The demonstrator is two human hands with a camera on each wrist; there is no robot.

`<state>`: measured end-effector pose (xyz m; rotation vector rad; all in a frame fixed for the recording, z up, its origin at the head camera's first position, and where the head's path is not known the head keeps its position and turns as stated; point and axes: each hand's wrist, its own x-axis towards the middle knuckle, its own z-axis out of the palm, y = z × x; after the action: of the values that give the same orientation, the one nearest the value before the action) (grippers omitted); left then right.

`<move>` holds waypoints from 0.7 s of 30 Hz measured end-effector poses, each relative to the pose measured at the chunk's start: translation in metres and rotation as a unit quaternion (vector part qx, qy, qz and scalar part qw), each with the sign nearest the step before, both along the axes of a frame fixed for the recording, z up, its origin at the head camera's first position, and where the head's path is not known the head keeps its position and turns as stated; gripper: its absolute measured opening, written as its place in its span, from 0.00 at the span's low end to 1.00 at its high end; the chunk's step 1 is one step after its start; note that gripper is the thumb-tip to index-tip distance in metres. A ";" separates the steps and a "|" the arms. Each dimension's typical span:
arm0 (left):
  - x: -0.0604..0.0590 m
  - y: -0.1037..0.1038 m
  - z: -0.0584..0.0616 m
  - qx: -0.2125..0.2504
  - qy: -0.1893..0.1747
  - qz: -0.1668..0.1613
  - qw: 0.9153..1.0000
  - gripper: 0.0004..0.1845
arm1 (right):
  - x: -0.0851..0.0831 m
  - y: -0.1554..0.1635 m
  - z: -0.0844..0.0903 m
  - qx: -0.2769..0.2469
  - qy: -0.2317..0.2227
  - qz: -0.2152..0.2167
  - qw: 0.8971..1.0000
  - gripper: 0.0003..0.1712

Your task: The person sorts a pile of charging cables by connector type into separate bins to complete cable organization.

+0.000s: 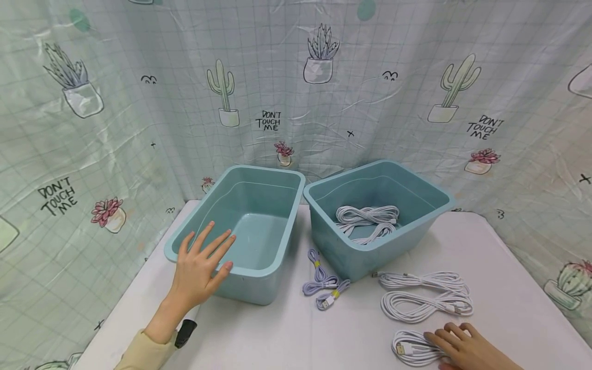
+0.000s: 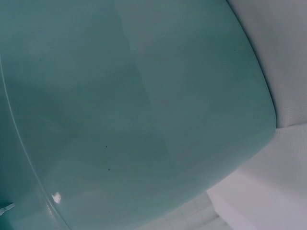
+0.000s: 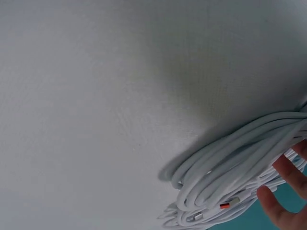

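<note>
Head view shows your left hand [image 1: 201, 264] resting flat, fingers spread, on the empty teal bin's [image 1: 273, 190] near rim, while your right hand [image 1: 467, 347], fingers relaxed, touches the nearest white cable coil [image 1: 409, 349] on the table [image 1: 287, 334].

Soft, even, bright light fills the head view, with faint shadows under the bins and pale glare on the plastic curtain [image 1: 115, 128]. Wide-angle bending curves the worktop [image 1: 351, 334] edges and stretches the corners. The left wrist view is a close, soft blur of teal with one small glint. The right wrist view is sharp on the cable coil [image 3: 230, 177], which casts a soft shadow; the fingers [image 3: 288, 175] are blurred.
</note>
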<state>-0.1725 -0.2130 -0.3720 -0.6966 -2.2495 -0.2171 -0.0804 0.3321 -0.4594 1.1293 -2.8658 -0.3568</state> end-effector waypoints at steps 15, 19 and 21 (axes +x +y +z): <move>0.001 0.001 0.001 -0.004 0.006 0.001 1.000 0.33 | 0.001 -0.001 -0.004 0.002 -0.069 -0.031 0.997 0.37; 0.001 0.000 0.001 -0.004 0.007 0.002 1.000 0.33 | 0.002 0.000 -0.004 0.002 -0.077 -0.036 0.996 0.43; 0.000 0.000 0.000 -0.003 0.009 0.000 1.000 0.33 | 0.002 -0.001 -0.004 0.000 -0.072 -0.034 0.997 0.44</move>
<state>-0.1721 -0.2131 -0.3716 -0.6992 -2.2329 -0.2044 -0.0782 0.3314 -0.4636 1.1025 -3.0347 -0.2909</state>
